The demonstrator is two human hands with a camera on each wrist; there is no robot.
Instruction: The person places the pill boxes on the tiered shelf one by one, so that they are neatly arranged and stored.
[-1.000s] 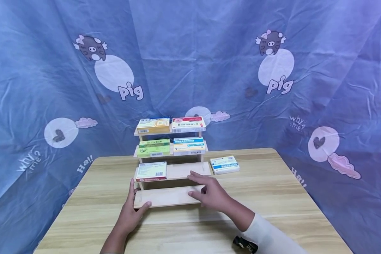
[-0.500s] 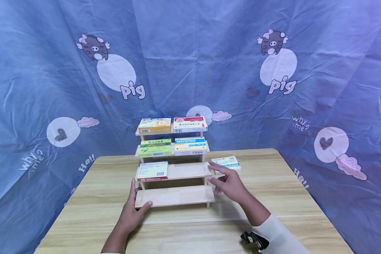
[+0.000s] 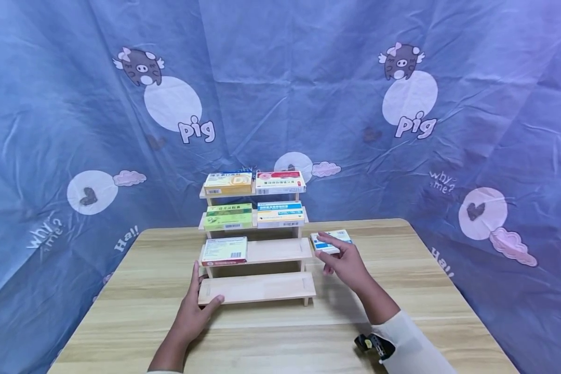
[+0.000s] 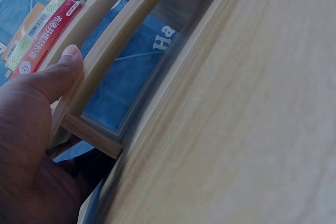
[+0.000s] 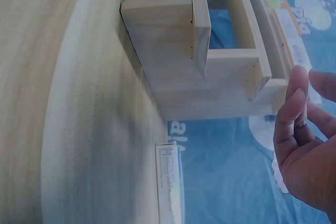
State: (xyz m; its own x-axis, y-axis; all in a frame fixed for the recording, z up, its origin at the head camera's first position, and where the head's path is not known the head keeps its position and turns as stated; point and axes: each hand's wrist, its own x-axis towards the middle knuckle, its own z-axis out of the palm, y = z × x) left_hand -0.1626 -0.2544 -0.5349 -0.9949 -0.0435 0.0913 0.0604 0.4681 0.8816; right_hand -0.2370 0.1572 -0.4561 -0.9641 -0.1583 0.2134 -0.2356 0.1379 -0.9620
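Observation:
A stepped wooden display rack [image 3: 257, 289] stands on the table. My left hand [image 3: 190, 314] grips the left end of its lowest step, the thumb on top and the other fingers around the end; the left wrist view shows the thumb [image 4: 67, 69] on the board's edge. To the right of the rack, my right hand [image 3: 352, 267] hovers with loosely bent fingers and nothing held. Beneath its fingertips lies a white and blue medicine box [image 3: 319, 243], partly covered by the hand in the head view. The right wrist view shows this medicine box [image 5: 169, 182] flat on the table, apart from the hand.
Upper steps carry a yellow box [image 3: 227, 184], a red and white box [image 3: 280, 183], a green box [image 3: 227, 217] and a blue and white box [image 3: 280, 214]. A white box [image 3: 224, 250] sits left on the third step. A blue printed curtain [image 3: 290, 104] hangs behind the table [image 3: 262, 348].
My right hand has moved from the rack's lower steps rightward to above the loose medicine box. The left hand keeps its grip on the rack.

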